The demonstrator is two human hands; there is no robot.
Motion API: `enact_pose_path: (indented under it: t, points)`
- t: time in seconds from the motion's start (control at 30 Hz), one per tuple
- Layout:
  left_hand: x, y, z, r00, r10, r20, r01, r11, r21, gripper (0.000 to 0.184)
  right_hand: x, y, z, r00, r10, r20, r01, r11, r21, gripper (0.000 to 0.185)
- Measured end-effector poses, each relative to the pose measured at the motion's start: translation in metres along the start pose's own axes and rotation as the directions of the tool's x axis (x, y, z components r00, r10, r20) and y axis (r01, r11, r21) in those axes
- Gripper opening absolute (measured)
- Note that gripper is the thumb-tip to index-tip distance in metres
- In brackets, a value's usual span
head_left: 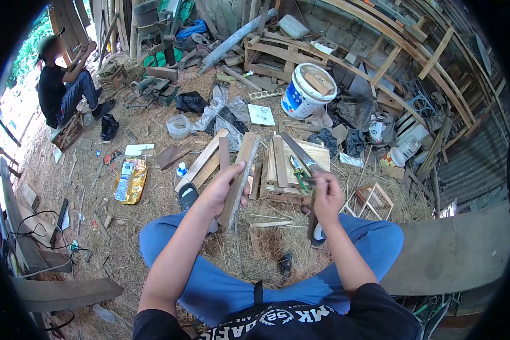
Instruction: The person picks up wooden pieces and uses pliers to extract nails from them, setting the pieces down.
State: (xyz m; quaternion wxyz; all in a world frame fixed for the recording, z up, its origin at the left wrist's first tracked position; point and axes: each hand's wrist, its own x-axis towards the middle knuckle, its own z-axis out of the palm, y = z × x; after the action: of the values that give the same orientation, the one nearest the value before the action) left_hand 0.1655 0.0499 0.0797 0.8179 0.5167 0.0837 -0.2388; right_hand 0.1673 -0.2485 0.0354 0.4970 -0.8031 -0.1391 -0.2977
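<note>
At twelve o'clock, a seated person's left hand [225, 188] held a wooden board [239, 184] aslant, thumb against its face, fingers wrapped around its edge. At one o'clock, the right hand [327, 195] curled its fingers around a blurred dark tool [309, 182]. Another person [62, 90] sat toward eleven.

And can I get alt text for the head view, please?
A left hand holds a narrow piece of wood; the right hand is closed, what it grips unclear. Wood scraps litter the ground around a wooden box and white bucket. Another person sits at upper left.
</note>
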Motion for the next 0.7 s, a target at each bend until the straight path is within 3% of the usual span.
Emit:
enact_pose_path:
  t: [0.03, 0.07, 0.1, 0.13, 0.17, 0.23, 0.3, 0.37, 0.5, 0.57, 0.6, 0.63, 0.7]
  points:
    - [-0.001, 0.001, 0.0, 1.0, 0.0, 0.0, 0.0, 1.0, -0.001, 0.047, 0.005, -0.009, -0.001, 1.0, 0.0, 0.001, 0.0, 1.0, 0.0, 0.016]
    - [-0.003, 0.002, 0.001, 1.0, -0.004, 0.0, 0.004, 1.0, -0.019, 0.047, 0.009, -0.021, -0.002, 0.952, 0.305, -0.038, -0.269, 0.886, 0.376, 0.02]
    - [-0.004, 0.003, 0.002, 1.0, -0.008, 0.0, 0.008, 0.999, -0.035, 0.047, 0.011, -0.03, -0.001, 0.817, 0.575, 0.041, -0.437, 0.573, 0.694, 0.024]
    - [-0.003, 0.002, 0.001, 1.0, -0.01, 0.004, 0.011, 0.999, -0.034, 0.047, 0.013, -0.035, 0.004, 0.74, 0.673, 0.003, -0.453, 0.494, 0.743, 0.029]
    - [-0.001, 0.001, -0.002, 1.0, -0.011, 0.022, 0.012, 0.999, -0.048, 0.047, 0.005, -0.022, 0.004, 0.739, 0.674, 0.0, -0.451, 0.495, 0.743, 0.029]
    - [-0.001, 0.001, -0.003, 0.999, -0.008, 0.042, 0.011, 0.998, -0.06, 0.046, -0.03, 0.029, 0.006, 0.353, 0.894, 0.276, -0.637, 0.013, 0.771, 0.028]
    - [-0.001, 0.001, -0.004, 0.997, 0.001, 0.083, 0.003, 0.999, -0.048, 0.047, -0.066, 0.056, 0.008, 0.141, 0.788, 0.6, -0.749, -0.311, 0.585, 0.029]
    - [0.0, 0.0, -0.005, 0.997, 0.006, 0.079, -0.004, 1.0, -0.025, 0.046, -0.092, 0.074, 0.013, -0.262, 0.494, 0.829, -0.419, -0.832, 0.363, 0.027]
    - [0.0, -0.003, -0.005, 0.999, -0.017, 0.05, 0.019, 0.999, -0.048, 0.043, -0.085, 0.027, 0.029, -0.196, 0.408, 0.891, -0.528, -0.81, 0.255, 0.029]
    - [0.0, -0.003, -0.003, 1.0, -0.009, 0.004, 0.009, 1.0, 0.022, 0.041, -0.054, -0.022, 0.031, -0.114, 0.549, 0.828, -0.756, -0.589, 0.287, 0.033]
    - [0.001, -0.002, -0.003, 0.999, 0.004, -0.039, 0.0, 0.995, 0.097, 0.04, -0.053, -0.023, 0.028, -0.116, 0.522, 0.845, -0.864, -0.473, 0.173, 0.033]
    - [0.005, -0.003, -0.004, 0.999, -0.005, -0.034, 0.008, 0.995, 0.1, 0.04, -0.054, -0.023, 0.025, -0.116, 0.525, 0.843, -0.859, -0.478, 0.18, 0.033]
    - [0.021, -0.016, -0.012, 0.996, 0.039, -0.076, -0.021, 0.974, 0.224, 0.036, -0.056, -0.021, 0.019, -0.181, 0.627, 0.758, -0.958, -0.285, 0.007, 0.025]
